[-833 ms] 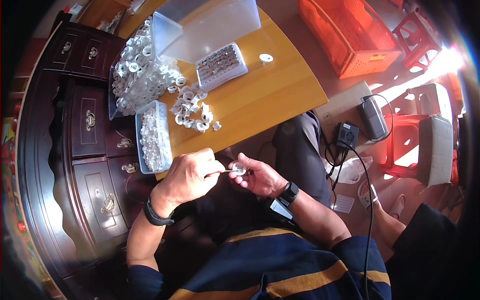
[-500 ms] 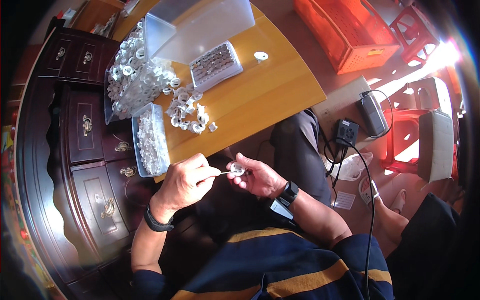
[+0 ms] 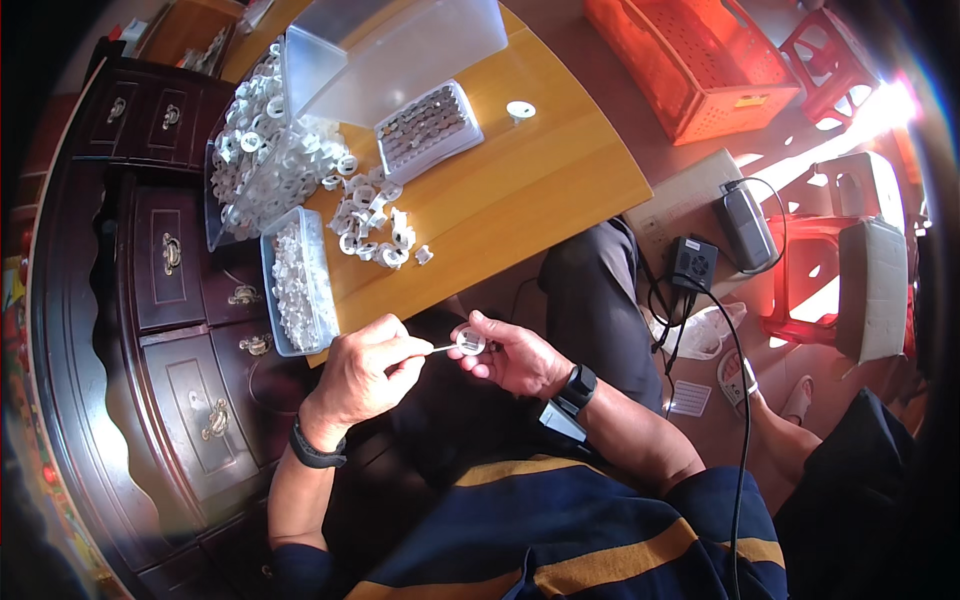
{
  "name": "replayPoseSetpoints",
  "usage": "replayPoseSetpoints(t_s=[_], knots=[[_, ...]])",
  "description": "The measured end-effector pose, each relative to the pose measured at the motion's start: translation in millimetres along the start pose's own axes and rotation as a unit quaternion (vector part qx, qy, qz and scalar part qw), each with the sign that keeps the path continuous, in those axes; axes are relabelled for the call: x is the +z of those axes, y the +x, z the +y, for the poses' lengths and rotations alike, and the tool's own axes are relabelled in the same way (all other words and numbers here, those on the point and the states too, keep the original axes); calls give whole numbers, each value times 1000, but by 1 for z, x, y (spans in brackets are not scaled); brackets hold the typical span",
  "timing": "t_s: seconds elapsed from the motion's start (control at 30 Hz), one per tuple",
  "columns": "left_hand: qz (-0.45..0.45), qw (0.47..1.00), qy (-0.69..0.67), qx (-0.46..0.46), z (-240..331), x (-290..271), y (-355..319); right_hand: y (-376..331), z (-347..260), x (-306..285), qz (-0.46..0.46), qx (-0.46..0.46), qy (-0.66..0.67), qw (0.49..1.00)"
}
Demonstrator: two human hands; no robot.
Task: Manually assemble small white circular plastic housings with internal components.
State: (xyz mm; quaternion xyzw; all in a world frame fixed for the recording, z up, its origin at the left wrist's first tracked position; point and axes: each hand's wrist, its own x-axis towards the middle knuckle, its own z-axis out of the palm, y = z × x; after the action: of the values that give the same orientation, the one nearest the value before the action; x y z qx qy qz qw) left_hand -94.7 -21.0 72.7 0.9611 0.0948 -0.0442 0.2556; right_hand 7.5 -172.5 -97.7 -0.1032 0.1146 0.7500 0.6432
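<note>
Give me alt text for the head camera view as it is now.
A left hand pinches a thin rod pointing toward a small round whitish part held in the right hand. Beyond, a wooden table bears white rings and a white tray of small grey pieces; an orange crate stands at upper right.

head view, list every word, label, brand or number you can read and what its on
No text is readable.
White label on the black fan box: too small.
Yellow patch on the orange crate: nothing legible.
Round piece in the right hand: no lettering discernible.
</note>
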Motion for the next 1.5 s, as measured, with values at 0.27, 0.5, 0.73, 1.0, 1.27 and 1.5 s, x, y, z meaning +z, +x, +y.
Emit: replayPoseSetpoints(t_s=[0.27, 0.5, 0.73, 1.0, 1.27, 1.5], knots=[[-13, 998, 55, 9, 12, -8, 4, 1, 3, -1, -1, -30, -43, 999], [18, 998, 62, 9, 15, 1, -3, 1, 3, -2, -10, -48, -19, 999], [73, 996, 56, 15, 14, 13, -7, 1, 2, 1, -43, -82, -4, 996], [60, 994, 88, -23, 11, 12, 0, 3, 8, 0, -17, -106, -80, 991], [-84, 995, -33, -47, -24, 16, 28, 3, 14, 2, 40, -107, -141, 983], [-156, 957, -187, -158, -42, 9, 26, 3, 12, 1, 5, -96, -164, 982]])
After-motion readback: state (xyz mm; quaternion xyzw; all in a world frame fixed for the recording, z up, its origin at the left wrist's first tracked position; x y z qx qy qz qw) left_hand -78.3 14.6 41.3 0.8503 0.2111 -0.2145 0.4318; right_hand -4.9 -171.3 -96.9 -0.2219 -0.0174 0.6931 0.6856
